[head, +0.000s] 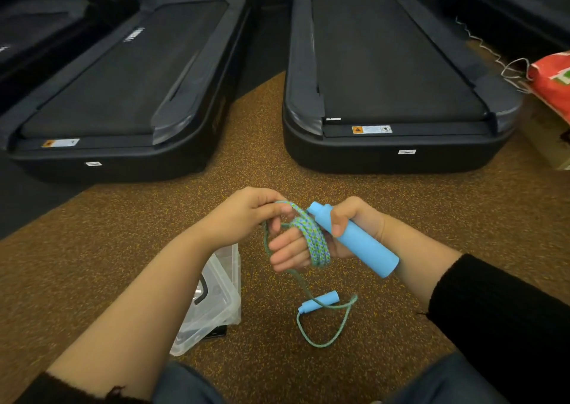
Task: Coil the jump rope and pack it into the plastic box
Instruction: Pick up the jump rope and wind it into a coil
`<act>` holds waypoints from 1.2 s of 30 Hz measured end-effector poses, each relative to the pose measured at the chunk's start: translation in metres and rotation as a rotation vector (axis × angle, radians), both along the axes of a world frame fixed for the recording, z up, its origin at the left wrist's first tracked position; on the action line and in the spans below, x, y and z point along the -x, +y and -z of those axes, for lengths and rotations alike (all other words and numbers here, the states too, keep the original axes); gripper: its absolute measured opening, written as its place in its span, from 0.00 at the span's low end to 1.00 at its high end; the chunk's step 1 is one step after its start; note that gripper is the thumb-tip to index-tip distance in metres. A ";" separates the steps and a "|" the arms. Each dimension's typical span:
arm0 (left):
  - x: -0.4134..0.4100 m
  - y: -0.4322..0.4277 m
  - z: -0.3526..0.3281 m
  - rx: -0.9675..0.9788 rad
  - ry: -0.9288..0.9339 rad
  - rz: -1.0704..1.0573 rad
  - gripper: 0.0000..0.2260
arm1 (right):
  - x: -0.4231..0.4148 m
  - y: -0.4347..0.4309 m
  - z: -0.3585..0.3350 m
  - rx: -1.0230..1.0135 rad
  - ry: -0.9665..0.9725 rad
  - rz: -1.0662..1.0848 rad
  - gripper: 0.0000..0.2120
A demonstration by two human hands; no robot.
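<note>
Two black treadmills fill the top of the view, one on the left (123,73) and one on the right (391,58), with a strip of floor between them. The floor (401,206) is brown speckled rubber. A red bag (552,85) sits at the far right edge.

Closer in, the clear box (216,298) is on the floor, partly tucked under the left forearm, and I can't really tell what's in it.

Now the hands, both up in the middle of the view, close together. The right hand (354,221) has its thumb clamped over a blue handle (361,243), which angles down to the right. Its fingers stick out leftward with the rope (314,240) wound round them in several turns. The left hand (246,212) pinches the rope right at the top of that coil.

The rest of the blue-green rope hangs from the coil down to the floor. There it crosses over the second handle (319,302), which lies just right of the box, and finishes in a loose loop.
</note>
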State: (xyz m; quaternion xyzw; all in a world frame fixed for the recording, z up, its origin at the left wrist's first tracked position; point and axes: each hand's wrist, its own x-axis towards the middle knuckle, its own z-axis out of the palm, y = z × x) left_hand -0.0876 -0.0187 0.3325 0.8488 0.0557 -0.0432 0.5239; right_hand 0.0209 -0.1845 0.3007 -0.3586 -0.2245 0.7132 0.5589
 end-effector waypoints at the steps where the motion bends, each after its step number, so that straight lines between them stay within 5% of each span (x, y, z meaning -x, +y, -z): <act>1: 0.000 0.001 0.002 0.055 -0.001 -0.009 0.07 | 0.001 0.000 -0.002 -0.039 0.046 0.004 0.27; 11: 0.008 -0.003 0.013 0.501 0.100 0.031 0.12 | 0.012 0.003 -0.028 -0.237 0.180 0.226 0.22; 17: 0.006 -0.005 0.024 0.398 0.307 0.075 0.10 | 0.011 0.004 -0.034 -0.289 0.330 0.281 0.29; 21: 0.007 -0.010 0.022 0.340 0.339 0.103 0.10 | 0.001 0.011 -0.026 -0.299 0.169 0.345 0.38; 36: 0.007 -0.019 0.019 0.147 0.340 0.299 0.09 | -0.006 0.019 -0.001 -0.217 0.149 0.481 0.41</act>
